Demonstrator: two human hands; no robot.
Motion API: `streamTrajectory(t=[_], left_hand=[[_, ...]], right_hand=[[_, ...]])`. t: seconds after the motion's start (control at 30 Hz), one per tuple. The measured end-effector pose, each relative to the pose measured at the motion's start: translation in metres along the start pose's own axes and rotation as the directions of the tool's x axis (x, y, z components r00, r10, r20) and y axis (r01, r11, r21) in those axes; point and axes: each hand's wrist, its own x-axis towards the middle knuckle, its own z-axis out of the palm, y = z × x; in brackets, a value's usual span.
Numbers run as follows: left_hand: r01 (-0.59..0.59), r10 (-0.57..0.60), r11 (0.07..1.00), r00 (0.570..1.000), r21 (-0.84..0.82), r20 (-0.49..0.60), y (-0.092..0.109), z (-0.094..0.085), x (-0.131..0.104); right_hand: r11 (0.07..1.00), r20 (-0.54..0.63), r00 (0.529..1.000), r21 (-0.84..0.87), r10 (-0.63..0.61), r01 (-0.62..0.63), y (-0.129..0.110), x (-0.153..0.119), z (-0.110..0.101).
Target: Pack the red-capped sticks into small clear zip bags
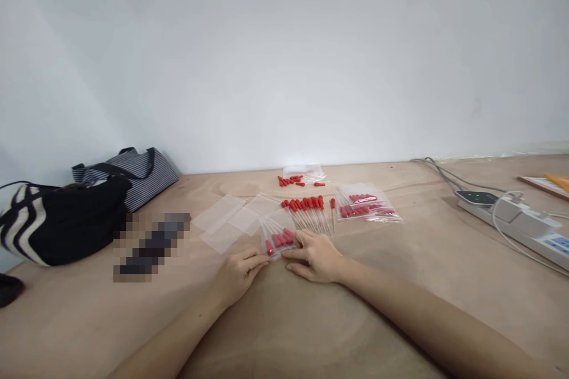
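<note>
A small clear bag of red-capped droppers (pixel 276 237) lies flat on the wooden table (pixel 311 331). My left hand (pixel 240 272) pinches its near left corner. My right hand (pixel 316 257) presses its fingertips on the bag's right edge. Just behind the bag, a row of loose red-capped glass droppers (pixel 307 211) lies side by side. A filled bag of droppers (pixel 367 205) rests to their right. Several empty clear bags (pixel 226 219) lie spread out to the left. Loose red caps (pixel 291 180) sit near the wall.
Two striped fabric bags (pixel 66 213) stand at the left. A pixelated dark object (pixel 151 246) lies beside them. At the right, a white power strip (pixel 511 219) with cables and plugged adapters runs along the table. A wooden board edge (pixel 544 183) shows at far right.
</note>
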Motion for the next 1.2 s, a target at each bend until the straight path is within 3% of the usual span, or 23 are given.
streamTrajectory(t=[0.47,0.7,0.9,1.2], left_hand=[[0.132,-0.129,0.99,0.989,-0.047,0.067,0.007,-0.006,0.006],[0.069,-0.066,0.993,0.997,-0.095,0.032,0.006,-0.006,0.007],[0.089,-0.09,0.995,0.996,-0.052,-0.015,0.007,-0.004,0.007],[0.099,-0.101,0.993,0.994,-0.069,-0.027,0.004,-0.003,0.005]], right_hand=[[0.992,-0.089,0.994,-0.107,0.062,-0.071,0.003,-0.005,-0.004],[1.0,0.039,0.999,-0.009,0.0,0.0,-0.001,0.001,-0.003],[0.998,0.132,0.99,-0.016,-0.058,0.06,-0.001,0.011,-0.003],[0.993,0.126,0.991,-0.096,-0.054,0.066,-0.004,0.014,-0.005]])
